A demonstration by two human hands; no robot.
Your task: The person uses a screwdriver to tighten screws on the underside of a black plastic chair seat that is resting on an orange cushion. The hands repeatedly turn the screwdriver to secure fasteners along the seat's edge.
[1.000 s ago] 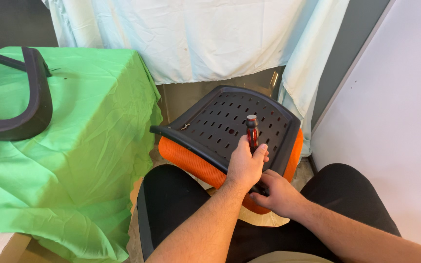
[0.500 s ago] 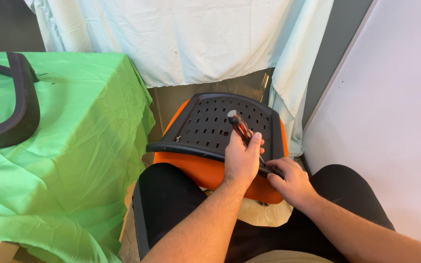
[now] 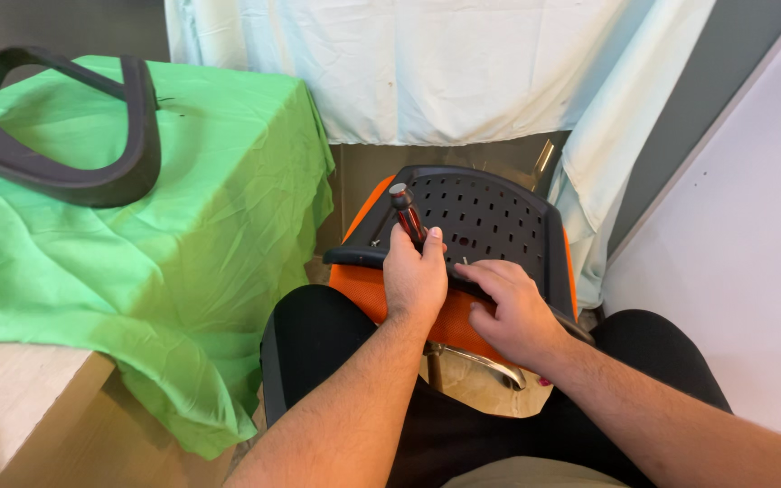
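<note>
Head view: the left hand (image 3: 415, 278) is clenched round a screwdriver (image 3: 406, 212) with a red-and-black handle, its tip hidden under the right hand (image 3: 510, 310), whose fingers press flat on the perforated black seat plate (image 3: 499, 221) of an orange chair seat (image 3: 362, 280) propped on the lap. The tip could slip off its screw (it cannot be seen) and jab the steadying fingers. Left, a green cloth (image 3: 183, 226) covers a table bearing a black armrest (image 3: 74, 176); pale sheets (image 3: 463, 63) hang behind.
</note>
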